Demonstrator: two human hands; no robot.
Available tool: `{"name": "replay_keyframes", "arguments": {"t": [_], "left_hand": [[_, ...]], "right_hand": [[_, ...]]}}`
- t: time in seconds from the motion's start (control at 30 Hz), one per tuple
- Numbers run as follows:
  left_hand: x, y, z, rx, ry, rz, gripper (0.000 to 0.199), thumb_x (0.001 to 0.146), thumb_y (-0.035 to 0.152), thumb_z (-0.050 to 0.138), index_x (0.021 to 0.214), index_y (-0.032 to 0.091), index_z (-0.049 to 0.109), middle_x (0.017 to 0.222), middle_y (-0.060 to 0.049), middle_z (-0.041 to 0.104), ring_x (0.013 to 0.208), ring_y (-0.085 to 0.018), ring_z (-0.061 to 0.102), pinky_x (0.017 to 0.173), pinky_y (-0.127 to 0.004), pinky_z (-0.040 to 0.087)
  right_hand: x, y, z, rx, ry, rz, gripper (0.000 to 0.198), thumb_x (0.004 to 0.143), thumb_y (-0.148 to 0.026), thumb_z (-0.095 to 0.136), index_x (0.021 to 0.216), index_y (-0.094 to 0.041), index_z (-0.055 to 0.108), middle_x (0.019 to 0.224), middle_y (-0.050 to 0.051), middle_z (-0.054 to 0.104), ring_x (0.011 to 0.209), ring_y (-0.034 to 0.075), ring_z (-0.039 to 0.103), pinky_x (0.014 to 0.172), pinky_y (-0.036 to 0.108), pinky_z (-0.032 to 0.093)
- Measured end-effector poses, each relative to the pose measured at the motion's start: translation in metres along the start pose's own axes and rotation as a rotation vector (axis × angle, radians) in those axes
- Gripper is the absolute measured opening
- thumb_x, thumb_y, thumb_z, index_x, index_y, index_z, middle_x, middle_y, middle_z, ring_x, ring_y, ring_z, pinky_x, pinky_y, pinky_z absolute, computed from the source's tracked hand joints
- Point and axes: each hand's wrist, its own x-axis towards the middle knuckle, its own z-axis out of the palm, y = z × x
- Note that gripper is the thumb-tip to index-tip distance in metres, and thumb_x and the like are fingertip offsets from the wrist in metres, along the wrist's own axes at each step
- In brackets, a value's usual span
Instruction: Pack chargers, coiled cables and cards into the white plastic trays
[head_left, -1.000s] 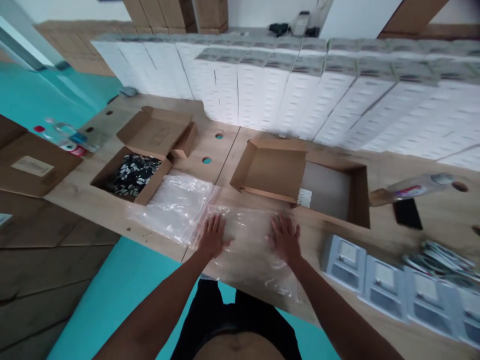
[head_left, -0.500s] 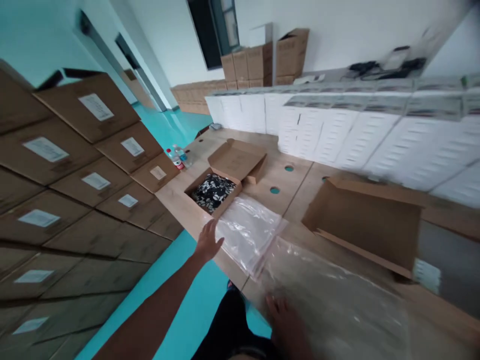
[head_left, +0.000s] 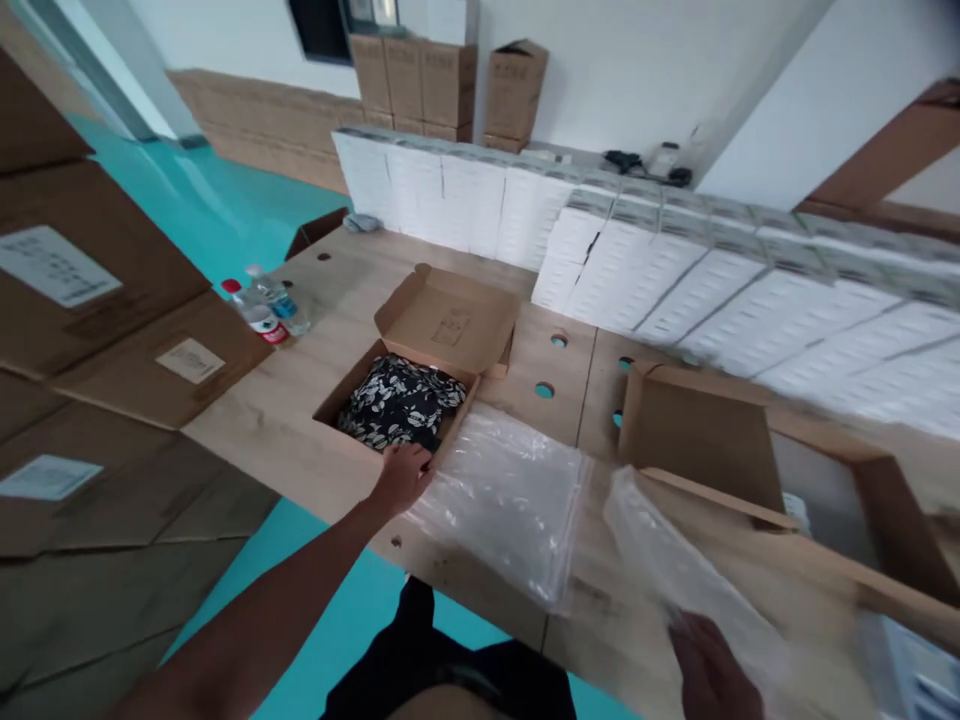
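Observation:
My left hand (head_left: 403,478) reaches over the front rim of an open cardboard box (head_left: 454,430), its fingers curled at the near edge of a folded black cloth with a white leaf pattern (head_left: 401,400). The fingertips are partly hidden against the dark cloth. In my right hand (head_left: 712,668), at the lower right, a clear plastic bag (head_left: 686,560) is held by its near end, lifted and tilted above the table. More clear plastic bags (head_left: 510,500) lie flat on the table between the two hands, right beside the box.
Another open cardboard box (head_left: 705,440) stands on the right of the wooden table (head_left: 292,420). Two plastic bottles (head_left: 262,315) are at the left edge by stacked cartons (head_left: 97,350). Rows of white packs (head_left: 465,205) line the back. A pale device (head_left: 915,660) is at the lower right.
My left hand has moved from the table edge to the cloth in the box, fingers curling. My right hand has lifted the large clear bag off the table. The view has turned and shifted.

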Motion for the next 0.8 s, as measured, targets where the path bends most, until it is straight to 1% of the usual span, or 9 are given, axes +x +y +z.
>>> {"name": "replay_keyframes", "arguments": {"t": [0.1, 0.2, 0.27, 0.37, 0.5, 0.57, 0.63, 0.7, 0.8], "left_hand": [[0.007, -0.002, -0.033, -0.055, 0.032, 0.017, 0.018, 0.088, 0.031, 0.049, 0.074, 0.020, 0.055, 0.084, -0.005, 0.061, 0.091, -0.023, 0.055, 0.084, -0.038, 0.031], [0.016, -0.008, -0.075, -0.121, 0.062, 0.040, 0.025, 0.089, 0.034, 0.050, 0.068, 0.020, 0.048, 0.076, -0.002, 0.055, 0.082, -0.020, 0.054, 0.075, -0.033, 0.032], [0.020, -0.014, -0.098, -0.149, 0.075, 0.048, 0.027, 0.089, 0.035, 0.049, 0.067, 0.020, 0.044, 0.075, -0.001, 0.052, 0.079, -0.018, 0.052, 0.071, -0.031, 0.032], [0.023, -0.023, -0.120, -0.152, 0.074, 0.071, 0.027, 0.090, 0.035, 0.049, 0.068, 0.020, 0.042, 0.074, 0.000, 0.048, 0.076, -0.017, 0.050, 0.068, -0.029, 0.032], [0.022, -0.028, -0.123, -0.123, 0.045, 0.132, 0.027, 0.089, 0.030, 0.050, 0.066, 0.020, 0.040, 0.074, 0.000, 0.047, 0.075, -0.016, 0.048, 0.067, -0.028, 0.033], [0.021, -0.030, -0.119, -0.109, 0.026, 0.151, 0.027, 0.088, 0.028, 0.050, 0.065, 0.020, 0.040, 0.074, 0.000, 0.047, 0.075, -0.017, 0.048, 0.068, -0.028, 0.034], [0.019, -0.031, -0.115, -0.095, 0.012, 0.153, 0.026, 0.089, 0.028, 0.051, 0.066, 0.020, 0.041, 0.075, -0.001, 0.048, 0.077, -0.017, 0.048, 0.070, -0.029, 0.035], [0.018, -0.032, -0.112, -0.078, 0.002, 0.153, 0.026, 0.090, 0.029, 0.050, 0.067, 0.020, 0.042, 0.077, -0.001, 0.050, 0.079, -0.018, 0.049, 0.072, -0.029, 0.036], [0.016, -0.033, -0.105, -0.038, -0.016, 0.162, 0.024, 0.090, 0.029, 0.050, 0.069, 0.020, 0.044, 0.079, -0.002, 0.052, 0.082, -0.019, 0.051, 0.072, -0.030, 0.036]], "right_hand": [[0.003, -0.072, 0.042, -0.015, 0.071, -0.220, 0.031, 0.086, -0.042, 0.051, 0.102, -0.023, 0.070, 0.106, 0.008, 0.062, 0.102, 0.027, 0.057, 0.091, 0.037, 0.046], [0.008, -0.121, 0.094, -0.063, 0.101, -0.460, 0.033, 0.088, -0.032, 0.047, 0.110, -0.023, 0.069, 0.103, 0.008, 0.061, 0.106, 0.025, 0.054, 0.103, 0.044, 0.038], [0.008, -0.145, 0.130, -0.113, 0.033, -0.587, 0.035, 0.088, -0.025, 0.045, 0.116, -0.024, 0.067, 0.096, 0.006, 0.062, 0.100, 0.022, 0.055, 0.108, 0.046, 0.033], [0.001, -0.173, 0.187, -0.180, -0.114, -0.687, 0.040, 0.086, -0.015, 0.044, 0.119, -0.026, 0.064, 0.091, 0.004, 0.061, 0.092, 0.018, 0.056, 0.111, 0.047, 0.027], [-0.009, -0.194, 0.264, -0.348, -0.329, -0.750, 0.037, 0.084, -0.016, 0.051, 0.117, -0.026, 0.064, 0.094, 0.005, 0.062, 0.097, 0.019, 0.054, 0.113, 0.049, 0.019], [-0.012, -0.197, 0.290, -0.434, -0.463, -0.791, 0.036, 0.085, -0.028, 0.057, 0.120, -0.025, 0.063, 0.105, 0.007, 0.063, 0.106, 0.023, 0.052, 0.114, 0.051, 0.016], [-0.011, -0.197, 0.304, -0.452, -0.550, -0.823, 0.047, 0.083, -0.048, 0.059, 0.125, -0.027, 0.059, 0.124, 0.009, 0.057, 0.121, 0.028, 0.044, 0.114, 0.054, 0.012], [-0.006, -0.194, 0.308, -0.429, -0.513, -0.796, 0.065, 0.079, -0.065, 0.056, 0.134, -0.030, 0.051, 0.143, 0.010, 0.043, 0.134, 0.032, 0.031, 0.114, 0.056, 0.007], [0.012, -0.192, 0.312, -0.445, -0.397, -0.703, 0.083, 0.075, -0.075, 0.053, 0.144, -0.032, 0.037, 0.158, 0.012, 0.018, 0.144, 0.037, 0.010, 0.113, 0.062, 0.000]]}}
